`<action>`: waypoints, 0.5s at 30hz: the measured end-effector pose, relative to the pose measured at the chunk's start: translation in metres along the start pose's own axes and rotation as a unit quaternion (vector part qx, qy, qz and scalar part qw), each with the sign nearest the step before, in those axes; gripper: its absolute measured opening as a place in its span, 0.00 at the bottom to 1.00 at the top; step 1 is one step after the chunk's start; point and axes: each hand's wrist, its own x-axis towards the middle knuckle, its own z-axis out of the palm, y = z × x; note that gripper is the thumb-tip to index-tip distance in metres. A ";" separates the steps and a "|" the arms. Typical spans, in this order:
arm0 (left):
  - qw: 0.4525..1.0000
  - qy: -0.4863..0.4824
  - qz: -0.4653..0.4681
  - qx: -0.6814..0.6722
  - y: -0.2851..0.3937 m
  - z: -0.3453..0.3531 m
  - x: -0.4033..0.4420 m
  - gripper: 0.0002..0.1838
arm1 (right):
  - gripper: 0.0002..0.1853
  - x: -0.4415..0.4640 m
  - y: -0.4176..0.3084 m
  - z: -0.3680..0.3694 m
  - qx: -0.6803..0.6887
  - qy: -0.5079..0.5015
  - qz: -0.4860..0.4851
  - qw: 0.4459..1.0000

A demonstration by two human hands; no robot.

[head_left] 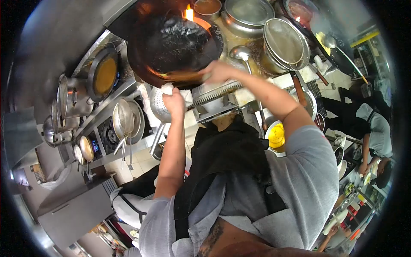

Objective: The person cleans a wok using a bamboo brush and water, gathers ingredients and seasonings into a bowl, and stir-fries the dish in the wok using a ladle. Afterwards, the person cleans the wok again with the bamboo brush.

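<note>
My left hand (174,103) is closed around a white cloth (168,89) at the near rim of a large black wok (180,47). Flame (189,13) rises at the wok's far side. My right hand (219,72), smeared by motion, is over the wok's near right rim; whether it holds anything is unclear. Left of my left hand lies a perforated metal strainer (158,105). A metal ladle (241,53) rests to the right of the wok, its bowl on the stove top.
Sieves rest over a pot (284,43) at right, near a lidded pot (248,15). A bowl of yellow liquid (276,136) stands beside my right arm. Left are a pan of brown liquid (104,76) and wire strainers (124,118). Co-workers (379,128) stand at far right.
</note>
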 end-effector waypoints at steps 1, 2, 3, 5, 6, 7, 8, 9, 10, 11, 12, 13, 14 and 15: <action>0.992 -0.029 -0.110 -0.050 -0.006 -0.003 0.011 0.19 | 0.27 0.006 0.016 -0.038 -0.045 -0.061 0.098 0.992; 0.992 -0.027 -0.114 -0.052 -0.011 -0.001 0.020 0.19 | 0.20 0.045 0.065 -0.048 -0.105 -0.076 0.227 0.965; 0.976 -0.062 -0.198 -0.068 -0.018 0.005 0.031 0.19 | 0.16 0.057 0.064 -0.075 -0.129 0.108 0.307 0.937; 0.950 -0.125 -0.270 -0.093 -0.043 0.029 0.059 0.18 | 0.17 0.112 0.064 -0.126 -0.177 0.217 0.313 0.907; 0.947 -0.156 -0.262 -0.099 -0.063 0.050 0.068 0.18 | 0.17 0.135 0.058 -0.145 -0.139 0.298 0.337 0.882; 0.931 -0.164 -0.285 -0.161 -0.073 0.065 0.070 0.17 | 0.19 0.135 0.021 -0.166 -0.075 0.375 0.300 0.874; 0.910 -0.174 -0.305 -0.221 -0.076 0.078 0.072 0.17 | 0.21 0.161 0.027 -0.169 -0.059 0.379 0.316 0.867; 0.909 -0.172 -0.305 -0.225 -0.072 0.082 0.073 0.17 | 0.21 0.180 0.029 -0.164 -0.080 0.379 0.310 0.868; 0.895 -0.201 -0.325 -0.231 -0.067 0.083 0.073 0.20 | 0.21 0.199 0.033 -0.154 -0.102 0.378 0.305 0.868; 0.879 -0.232 -0.345 -0.235 -0.066 0.084 0.073 0.24 | 0.20 0.218 0.040 -0.137 -0.082 0.344 0.322 0.878; 0.877 -0.233 -0.349 -0.236 -0.070 0.085 0.073 0.24 | 0.19 0.225 0.038 -0.113 -0.056 0.289 0.318 0.901; 0.870 -0.246 -0.351 -0.243 -0.076 0.087 0.073 0.24 | 0.18 0.246 0.062 -0.065 -0.112 0.211 0.343 0.908; 0.864 -0.260 -0.352 -0.248 -0.085 0.091 0.076 0.24 | 0.19 0.242 0.047 -0.035 -0.091 0.156 0.318 0.931; 0.883 -0.248 -0.333 -0.218 -0.111 0.104 0.080 0.24 | 0.23 0.243 0.026 -0.018 -0.144 -0.020 0.223 0.964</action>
